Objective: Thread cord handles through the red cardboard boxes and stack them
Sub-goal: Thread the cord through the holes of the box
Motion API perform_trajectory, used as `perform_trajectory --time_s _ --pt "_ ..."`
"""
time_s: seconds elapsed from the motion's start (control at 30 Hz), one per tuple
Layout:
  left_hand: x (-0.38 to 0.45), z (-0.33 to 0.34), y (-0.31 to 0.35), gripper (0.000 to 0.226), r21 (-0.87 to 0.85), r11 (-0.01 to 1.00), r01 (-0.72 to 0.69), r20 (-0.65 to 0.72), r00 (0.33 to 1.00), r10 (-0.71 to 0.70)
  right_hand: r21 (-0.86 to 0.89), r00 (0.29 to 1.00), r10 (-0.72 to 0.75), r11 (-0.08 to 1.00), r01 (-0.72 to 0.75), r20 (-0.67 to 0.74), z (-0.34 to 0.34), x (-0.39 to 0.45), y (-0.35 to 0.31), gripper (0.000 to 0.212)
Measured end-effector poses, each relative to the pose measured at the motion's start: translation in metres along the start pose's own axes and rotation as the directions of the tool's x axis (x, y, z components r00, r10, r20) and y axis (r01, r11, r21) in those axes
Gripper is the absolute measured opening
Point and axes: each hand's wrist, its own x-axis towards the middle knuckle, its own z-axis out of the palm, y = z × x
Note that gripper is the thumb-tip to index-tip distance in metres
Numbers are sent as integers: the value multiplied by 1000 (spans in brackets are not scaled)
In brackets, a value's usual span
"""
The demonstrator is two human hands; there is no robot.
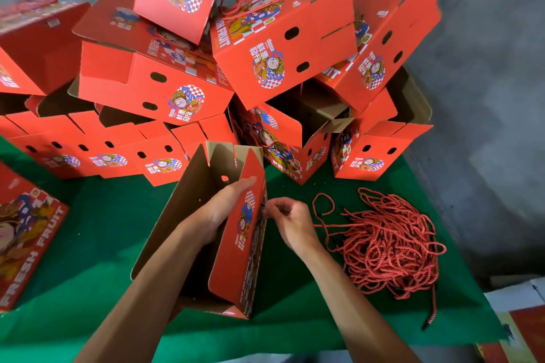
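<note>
Mid-threading I reckon: left hand (227, 209) grips the open box (236, 244) wall, right hand (287, 221) fingers pinch a dark cord tip at its side, next poke it through the hole.

Packing workshop: stacked printed boxes (188, 88), cord heap (386, 244).
</note>
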Motion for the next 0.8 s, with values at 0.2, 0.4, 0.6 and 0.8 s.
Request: perform_trajectory --time_s 0.2,0.4,0.6,0.8 --pt "-2 1 3 82 -10 1000 -13 38 999 13 -15 996 45 999 -44 77 -5 -1 -1 17" --pt "-4 7 4 76 58 998 -6 -96 995 12 -67 995 77 995 -73 67 2 7 -9 14" --pt "5 18 -10 26 464 878 -120 -131 970 202 18 995 22 1000 -23 93 2 8 2 14" --pt "9 21 -15 23 396 914 -89 -156 974 162 -198 985 -4 979 39 172 0 -4 12 37"
